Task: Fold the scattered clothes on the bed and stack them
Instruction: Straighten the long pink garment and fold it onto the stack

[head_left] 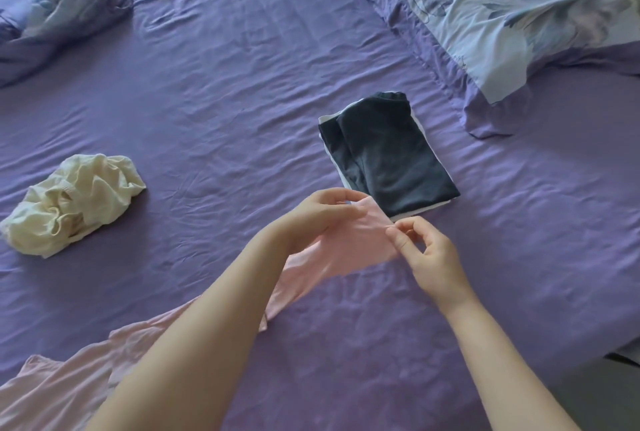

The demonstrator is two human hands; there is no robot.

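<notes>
Pink garment (349,250) pinched by left hand (318,219) and right hand (429,257) fingers.

2 hands: left hand (320,219), right hand (427,254). 1 pink garment (349,247). 1 cream garment (74,202). 1 dark folded garment (391,157). 1 pillow (491,11). 1 bundled blanket (59,11).

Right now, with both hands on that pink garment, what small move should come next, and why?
Probably spread the pink garment flat on the bed sheet: the left hand and right hand pinch one bunched end while the rest trails unfolded.
</notes>
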